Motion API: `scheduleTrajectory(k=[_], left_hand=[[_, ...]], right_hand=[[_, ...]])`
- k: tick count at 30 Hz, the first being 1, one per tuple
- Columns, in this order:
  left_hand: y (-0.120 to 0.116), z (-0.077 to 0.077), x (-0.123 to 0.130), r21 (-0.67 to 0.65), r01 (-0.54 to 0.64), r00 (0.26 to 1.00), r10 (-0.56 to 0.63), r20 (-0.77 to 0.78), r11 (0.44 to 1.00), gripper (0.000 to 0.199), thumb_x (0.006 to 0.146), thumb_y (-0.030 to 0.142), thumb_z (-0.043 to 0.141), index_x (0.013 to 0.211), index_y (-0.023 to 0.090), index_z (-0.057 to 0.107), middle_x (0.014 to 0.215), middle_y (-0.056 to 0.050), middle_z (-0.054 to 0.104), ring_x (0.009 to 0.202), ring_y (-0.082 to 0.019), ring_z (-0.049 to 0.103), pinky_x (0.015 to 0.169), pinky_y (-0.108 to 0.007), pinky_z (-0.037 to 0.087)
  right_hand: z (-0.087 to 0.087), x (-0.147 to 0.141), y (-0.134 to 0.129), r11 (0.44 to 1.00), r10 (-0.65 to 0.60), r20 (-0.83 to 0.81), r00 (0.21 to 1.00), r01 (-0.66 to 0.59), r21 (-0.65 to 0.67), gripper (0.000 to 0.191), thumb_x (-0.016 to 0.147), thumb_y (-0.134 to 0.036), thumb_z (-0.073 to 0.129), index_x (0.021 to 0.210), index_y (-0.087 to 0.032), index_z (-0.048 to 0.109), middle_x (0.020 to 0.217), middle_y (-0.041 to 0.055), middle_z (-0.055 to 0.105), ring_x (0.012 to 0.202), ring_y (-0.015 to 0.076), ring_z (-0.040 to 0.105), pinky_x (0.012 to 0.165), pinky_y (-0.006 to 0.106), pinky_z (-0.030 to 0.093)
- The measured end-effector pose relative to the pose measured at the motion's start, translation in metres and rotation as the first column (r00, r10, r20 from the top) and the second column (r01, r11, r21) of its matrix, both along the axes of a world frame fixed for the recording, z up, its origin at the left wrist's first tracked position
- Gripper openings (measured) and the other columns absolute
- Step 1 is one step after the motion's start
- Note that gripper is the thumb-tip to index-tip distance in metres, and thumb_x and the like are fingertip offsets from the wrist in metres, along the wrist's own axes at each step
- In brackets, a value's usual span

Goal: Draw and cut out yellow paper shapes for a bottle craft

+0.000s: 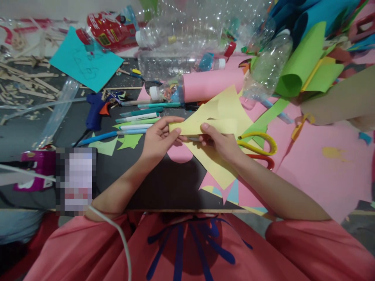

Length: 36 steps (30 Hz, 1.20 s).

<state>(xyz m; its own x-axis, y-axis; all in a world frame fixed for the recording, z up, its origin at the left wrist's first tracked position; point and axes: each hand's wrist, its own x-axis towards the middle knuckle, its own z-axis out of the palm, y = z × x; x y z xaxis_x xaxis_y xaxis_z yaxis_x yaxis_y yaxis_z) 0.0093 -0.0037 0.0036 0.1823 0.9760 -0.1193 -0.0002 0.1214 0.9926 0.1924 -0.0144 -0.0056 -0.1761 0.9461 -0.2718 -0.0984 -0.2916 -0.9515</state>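
Between my two hands stretches a strip of yellow paper (190,128). My left hand (159,140) pinches its left end, thumb on top and fingers beneath. Farther along, my right hand (221,142) grips the strip with its thumb pressed on the upper face; some of its fingers are hidden underneath. A larger yellow sheet (225,105) lies on the table behind and below the strip. Scissors with yellow and red handles (274,144) lie just right of my right hand, their blades mostly hidden by it. A rounded pink paper piece (181,153) shows below the strip.
Several markers (139,117) and a blue glue gun (95,111) lie to the left. Clear plastic bottles (181,27) crowd the back, one wrapped in pink paper (212,84). A phone (77,179) with a cable sits front left. Pink sheets (331,171) cover the right side.
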Motion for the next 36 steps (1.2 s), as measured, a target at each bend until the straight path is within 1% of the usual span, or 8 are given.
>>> scheduleTrajectory(k=[5,8,11,15,18,25,30,36], left_hand=[[-0.005,0.0,0.003,0.02,0.004,1.0,-0.003,-0.021,1.0,0.033,0.078,0.035,0.072,0.102,0.015,0.064,0.075,-0.001,0.073,0.068,-0.018,0.076,0.06,-0.024,0.062],[-0.007,0.0,0.004,0.016,0.005,1.0,-0.005,-0.003,1.0,0.032,0.076,0.035,0.073,0.1,0.015,0.065,0.075,-0.001,0.073,0.067,-0.018,0.076,0.059,-0.023,0.062],[-0.005,0.001,0.003,0.003,0.007,1.0,-0.007,0.01,1.0,0.033,0.076,0.037,0.074,0.1,0.015,0.064,0.076,-0.002,0.074,0.066,-0.018,0.076,0.058,-0.022,0.061],[-0.003,0.002,0.002,-0.013,-0.002,1.0,0.001,-0.003,1.0,0.036,0.078,0.042,0.072,0.101,0.015,0.065,0.074,-0.002,0.074,0.063,-0.017,0.075,0.058,-0.024,0.061],[-0.002,0.002,0.001,-0.011,0.001,1.0,-0.001,-0.023,1.0,0.037,0.079,0.044,0.071,0.102,0.015,0.065,0.075,-0.002,0.074,0.061,-0.017,0.074,0.058,-0.026,0.062],[-0.003,0.0,0.0,-0.028,0.018,1.0,-0.019,-0.024,0.999,0.038,0.082,0.045,0.068,0.106,0.016,0.066,0.075,-0.003,0.075,0.065,-0.018,0.075,0.061,-0.026,0.062],[-0.003,0.002,0.0,-0.031,0.025,0.999,-0.026,-0.021,0.999,0.04,0.081,0.046,0.069,0.105,0.015,0.066,0.074,-0.004,0.074,0.067,-0.02,0.076,0.06,-0.027,0.062],[-0.002,0.001,0.001,-0.05,0.039,0.999,-0.039,-0.004,0.998,0.042,0.081,0.047,0.068,0.107,0.015,0.065,0.072,-0.003,0.073,0.066,-0.02,0.075,0.059,-0.028,0.063]], right_hand=[[0.006,0.001,-0.001,0.991,0.026,0.082,0.996,-0.036,0.128,0.045,0.08,-0.062,0.066,0.063,-0.021,0.054,0.06,-0.0027,0.051,0.058,0.0122,0.049,0.06,0.029,0.042],[0.01,0.001,0.0,0.985,0.045,0.105,0.993,-0.062,0.163,0.042,0.083,-0.055,0.066,0.061,-0.022,0.052,0.059,-0.0032,0.048,0.059,0.0126,0.048,0.061,0.03,0.041],[0.013,0.0,0.001,0.988,0.041,0.129,0.991,-0.06,0.144,0.042,0.084,-0.052,0.065,0.059,-0.022,0.05,0.057,-0.0035,0.048,0.057,0.0122,0.047,0.06,0.03,0.041],[0.017,-0.001,0.002,0.996,0.027,0.108,0.994,-0.035,0.079,0.043,0.079,-0.056,0.068,0.059,-0.023,0.049,0.054,-0.0044,0.048,0.053,0.0118,0.046,0.055,0.03,0.04],[0.018,-0.002,0.002,0.997,0.029,0.106,0.994,-0.036,0.065,0.045,0.078,-0.058,0.068,0.058,-0.023,0.048,0.053,-0.0046,0.048,0.052,0.0115,0.046,0.055,0.03,0.04],[0.014,-0.001,0.001,0.995,0.016,0.098,0.995,-0.026,0.098,0.045,0.079,-0.058,0.068,0.059,-0.022,0.049,0.053,-0.0049,0.049,0.053,0.0111,0.047,0.056,0.029,0.041],[0.012,0.0,0.0,0.995,0.001,0.09,0.996,-0.01,0.096,0.043,0.08,-0.056,0.069,0.061,-0.023,0.051,0.056,-0.0038,0.049,0.054,0.0122,0.046,0.055,0.03,0.038],[0.011,0.001,0.002,0.992,0.029,0.107,0.994,-0.042,0.117,0.045,0.081,-0.06,0.066,0.063,-0.022,0.051,0.058,-0.0042,0.05,0.056,0.0116,0.047,0.058,0.029,0.04]])
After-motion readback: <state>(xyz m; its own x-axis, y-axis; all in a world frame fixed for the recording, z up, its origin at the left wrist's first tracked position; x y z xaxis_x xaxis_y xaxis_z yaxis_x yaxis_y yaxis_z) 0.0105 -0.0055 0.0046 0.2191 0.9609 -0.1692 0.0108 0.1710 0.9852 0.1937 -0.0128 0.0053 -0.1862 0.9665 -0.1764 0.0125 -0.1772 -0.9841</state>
